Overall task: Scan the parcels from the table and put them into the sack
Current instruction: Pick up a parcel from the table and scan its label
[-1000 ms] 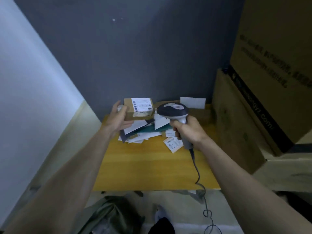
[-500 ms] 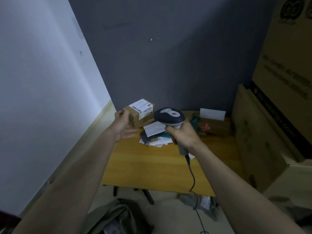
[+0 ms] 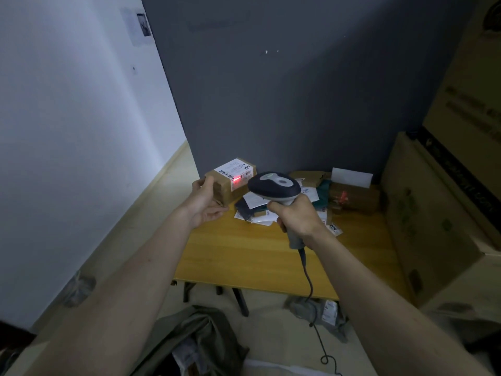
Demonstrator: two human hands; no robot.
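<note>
Right now the left hand (image 3: 206, 198) is gripping a small parcel (image 3: 230, 181) above the table (image 3: 271, 256) edge, while the right hand (image 3: 296, 217) is holding the scanner (image 3: 273, 185). Its red beam is also spilling onto a brown parcel (image 3: 355, 198) behind, risking a wrong read.

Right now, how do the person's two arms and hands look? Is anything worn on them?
Both forearms are bare up to the frame edge: no sleeves show. The left hand and the right hand wear no gloves, and I see no watch, ring or bracelet on either wrist. The left forearm carries a few small dark marks along its length. Lighting is dim, so finer details cannot be told.
</note>
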